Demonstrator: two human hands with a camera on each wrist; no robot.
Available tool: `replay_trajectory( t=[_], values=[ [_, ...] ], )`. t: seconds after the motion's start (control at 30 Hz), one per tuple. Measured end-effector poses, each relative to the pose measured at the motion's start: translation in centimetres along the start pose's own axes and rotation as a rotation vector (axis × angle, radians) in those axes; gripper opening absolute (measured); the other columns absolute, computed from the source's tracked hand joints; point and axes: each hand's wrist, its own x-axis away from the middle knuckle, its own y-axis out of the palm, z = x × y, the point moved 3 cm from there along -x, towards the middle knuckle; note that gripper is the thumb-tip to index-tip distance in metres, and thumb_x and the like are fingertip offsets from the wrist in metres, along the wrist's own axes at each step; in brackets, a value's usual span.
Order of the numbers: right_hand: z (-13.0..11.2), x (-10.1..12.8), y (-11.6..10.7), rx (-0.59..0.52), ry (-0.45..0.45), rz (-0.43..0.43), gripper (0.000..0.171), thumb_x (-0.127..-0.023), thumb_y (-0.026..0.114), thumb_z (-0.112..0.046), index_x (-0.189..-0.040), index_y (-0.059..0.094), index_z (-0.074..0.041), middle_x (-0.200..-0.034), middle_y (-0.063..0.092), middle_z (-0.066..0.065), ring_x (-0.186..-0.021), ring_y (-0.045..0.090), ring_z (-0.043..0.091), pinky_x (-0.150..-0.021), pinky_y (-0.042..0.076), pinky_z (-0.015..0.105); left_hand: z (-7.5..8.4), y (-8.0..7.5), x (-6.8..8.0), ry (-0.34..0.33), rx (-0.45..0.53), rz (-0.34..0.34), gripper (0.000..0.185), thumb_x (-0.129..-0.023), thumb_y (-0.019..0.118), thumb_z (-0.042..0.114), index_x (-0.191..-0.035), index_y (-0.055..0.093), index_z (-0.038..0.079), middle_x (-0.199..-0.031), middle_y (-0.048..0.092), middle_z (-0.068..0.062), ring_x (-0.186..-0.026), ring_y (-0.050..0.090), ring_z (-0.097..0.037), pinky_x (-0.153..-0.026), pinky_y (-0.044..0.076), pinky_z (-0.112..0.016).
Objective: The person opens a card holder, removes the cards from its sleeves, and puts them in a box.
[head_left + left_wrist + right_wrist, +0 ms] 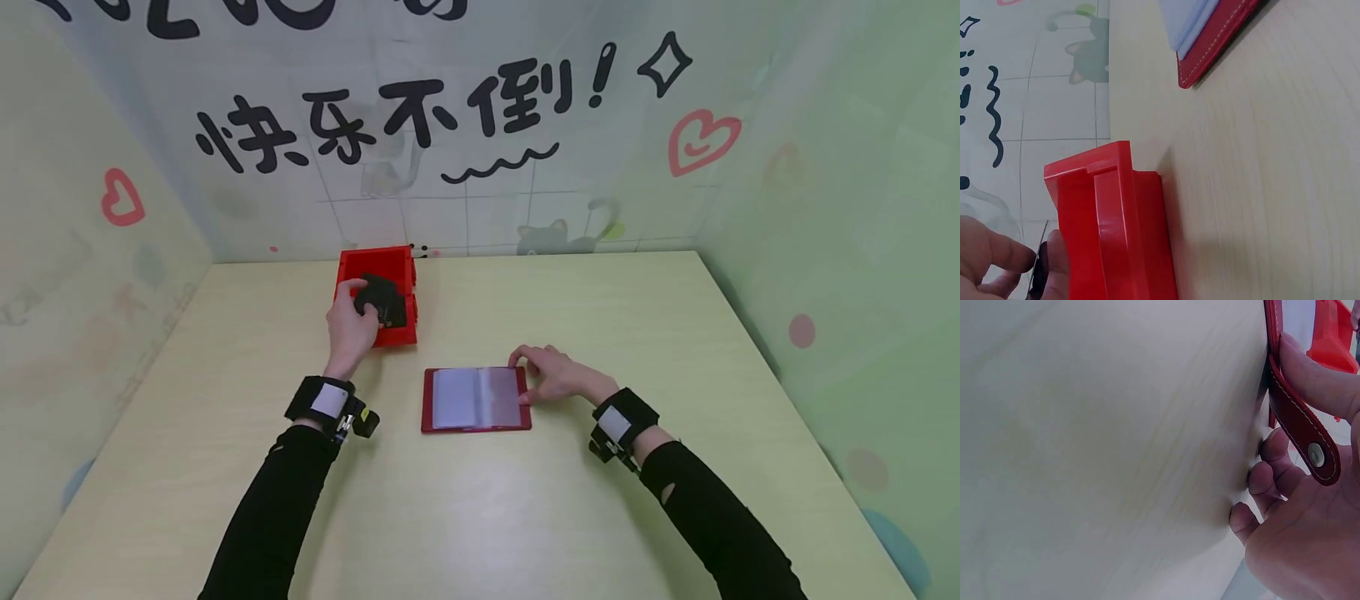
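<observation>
The left hand [351, 321] is reached forward into a small red bin [377, 260] that stands toward the back of the counter [600, 317], left of centre. Its fingers are curled round a dark card [384, 302], or a small stack of them, lying in the bin; the head view shows the thumb on the near left side and the fingertips over the top. In the left wrist view only the fingertips [1054, 262] and a thin dark edge show beside the bin's red outer wall [1116, 225], so how many cards are held cannot be told.

The right hand [557, 375] rests on the counter at the right edge of an open red card holder [476, 399]. Its fingers are bent, and the thumb presses down on the holder's red snap strap [1300, 419], pinning it flat; the other fingertips [1260, 481] touch the counter just beside it.

The card holder lies between the two hands, near the person, with its clear sleeves facing up and its long axis running left to right. From the left hand and the card it lies back toward the person and to the right, the bin's front corner being near the holder's far left corner. The right hand touches the holder; the left hand is apart from it.
</observation>
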Motion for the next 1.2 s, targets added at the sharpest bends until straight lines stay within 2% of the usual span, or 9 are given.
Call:
replay_trajectory(
  t=[0.1, 0.17, 0.3, 0.57, 0.7, 0.83, 1.0, 1.1, 1.2],
  values=[
    [-0.1, 0.0, -0.1, -0.004, 0.001, -0.004, 0.052, -0.083, 0.081, -0.022, -0.127, 0.054, -0.016, -0.101, 0.055, 0.007, -0.101, 0.046, 0.024, -0.082, 0.04, 0.034, -0.5, 0.2, -0.6, 0.013, -0.026, 0.075, 0.036, -0.101, 0.043, 0.005, -0.133, 0.056, -0.003, -0.14, 0.057, -0.027, -0.115, 0.06, -0.043, -0.102, 0.05, -0.053],
    [-0.2, 0.0, -0.1, -0.003, 0.0, -0.004, 0.052, -0.083, 0.081, -0.022, -0.127, 0.054, -0.016, -0.1, 0.054, 0.007, -0.101, 0.046, 0.024, -0.082, 0.04, 0.034, -0.8, 0.5, -1.0, 0.026, -0.077, 0.074, 0.036, -0.1, 0.042, 0.004, -0.128, 0.061, -0.007, -0.136, 0.059, -0.029, -0.121, 0.055, -0.043, -0.105, 0.047, -0.055],
    [-0.2, 0.1, -0.2, 0.002, 0.005, -0.003, 0.052, -0.083, 0.081, -0.022, -0.128, 0.054, -0.016, -0.1, 0.054, 0.007, -0.1, 0.045, 0.024, -0.082, 0.039, 0.034, -1.1, 1.2, -1.5, 0.044, -0.186, -0.009, 0.038, -0.099, 0.04, 0.002, -0.128, 0.06, -0.011, -0.133, 0.059, -0.032, -0.119, 0.055, -0.045, -0.104, 0.047, -0.055],
    [-0.3, 0.1, -0.2, 0.005, -0.004, -0.002, 0.053, -0.083, 0.081, -0.023, -0.128, 0.054, -0.015, -0.1, 0.054, 0.008, -0.101, 0.045, 0.024, -0.082, 0.039, 0.034, -1.8, 2.5, -1.8, -0.07, -0.264, -0.21, 0.045, -0.102, 0.037, 0.013, -0.14, 0.049, -0.007, -0.138, 0.056, -0.028, -0.107, 0.056, -0.039, -0.096, 0.051, -0.051],
    [-0.2, 0.2, -0.2, 0.0, 0.0, -0.004, 0.053, -0.083, 0.081, -0.022, -0.127, 0.054, -0.016, -0.1, 0.054, 0.008, -0.101, 0.045, 0.024, -0.082, 0.038, 0.035, -1.8, 2.9, -1.7, -0.075, -0.326, -0.265, 0.047, -0.103, 0.037, 0.018, -0.141, 0.048, -0.008, -0.133, 0.055, -0.027, -0.111, 0.052, -0.039, -0.102, 0.048, -0.053],
    [-0.2, 0.1, -0.2, -0.003, -0.001, -0.008, 0.052, -0.083, 0.08, -0.022, -0.128, 0.053, -0.016, -0.099, 0.054, 0.007, -0.102, 0.045, 0.024, -0.082, 0.039, 0.035, -1.8, 3.1, -1.4, -0.048, -0.451, -0.29, 0.046, -0.102, 0.038, 0.022, -0.132, 0.054, -0.009, -0.127, 0.051, -0.029, -0.113, 0.048, -0.042, -0.105, 0.043, -0.058],
    [-0.1, 0.0, 0.0, -0.004, 0.004, -0.014, 0.052, -0.084, 0.08, -0.022, -0.128, 0.053, -0.017, -0.1, 0.053, 0.007, -0.103, 0.045, 0.024, -0.082, 0.039, 0.035, -1.8, 3.3, -1.1, -0.04, -0.517, -0.29, 0.048, -0.102, 0.038, 0.023, -0.13, 0.055, -0.012, -0.132, 0.046, -0.032, -0.12, 0.044, -0.047, -0.111, 0.036, -0.062],
    [-0.1, 0.0, 0.0, -0.002, 0.01, -0.013, 0.053, -0.084, 0.08, -0.023, -0.129, 0.053, -0.017, -0.1, 0.054, 0.007, -0.103, 0.045, 0.024, -0.083, 0.039, 0.036, -1.6, 3.4, -0.7, 0.001, -0.477, -0.225, 0.046, -0.102, 0.04, 0.021, -0.133, 0.053, -0.011, -0.142, 0.041, -0.032, -0.128, 0.041, -0.048, -0.114, 0.033, -0.062],
    [0.0, 0.0, -0.1, 0.002, 0.014, -0.012, 0.053, -0.084, 0.08, -0.023, -0.129, 0.053, -0.017, -0.101, 0.054, 0.007, -0.102, 0.046, 0.024, -0.083, 0.04, 0.036, -1.0, 3.7, 0.1, 0.106, -0.409, -0.12, 0.042, -0.099, 0.048, 0.015, -0.135, 0.052, -0.006, -0.144, 0.041, -0.028, -0.13, 0.04, -0.045, -0.113, 0.037, -0.058]
  ],
)
